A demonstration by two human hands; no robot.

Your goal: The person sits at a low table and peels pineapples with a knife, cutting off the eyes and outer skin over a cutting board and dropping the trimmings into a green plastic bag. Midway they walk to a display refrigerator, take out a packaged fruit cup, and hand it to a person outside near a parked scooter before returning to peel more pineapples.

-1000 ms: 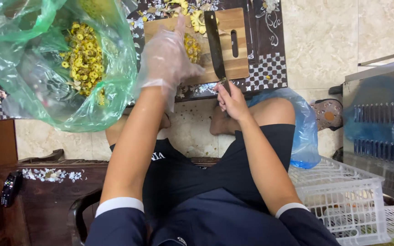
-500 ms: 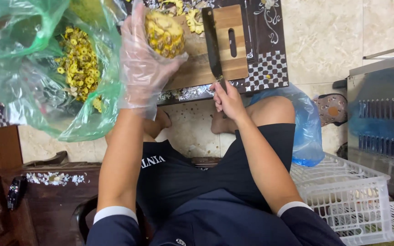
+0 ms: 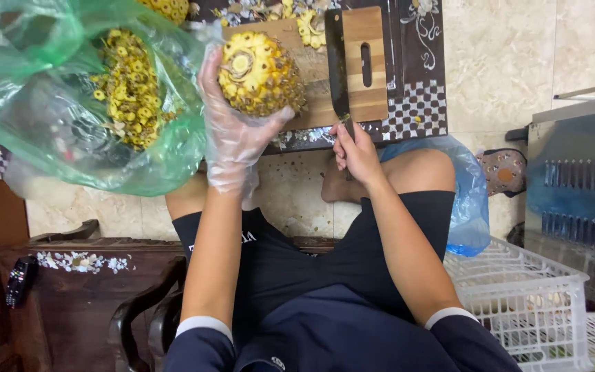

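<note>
My left hand, in a clear plastic glove, grips a pineapple with its cut end facing up, lifted above the near edge of a wooden cutting board. My right hand, bare, holds the handle of a dark cleaver whose blade lies flat on the board. Yellow pineapple scraps lie at the board's far side.
A green plastic bag full of pineapple peelings sits at the left. A blue plastic bag lies by my right knee. White plastic crates stand at the lower right, dark carved wooden furniture at the lower left.
My left hand picked the pineapple up off the board and brought it nearer, turning its cut end up. My right hand kept its hold on the cleaver handle.
</note>
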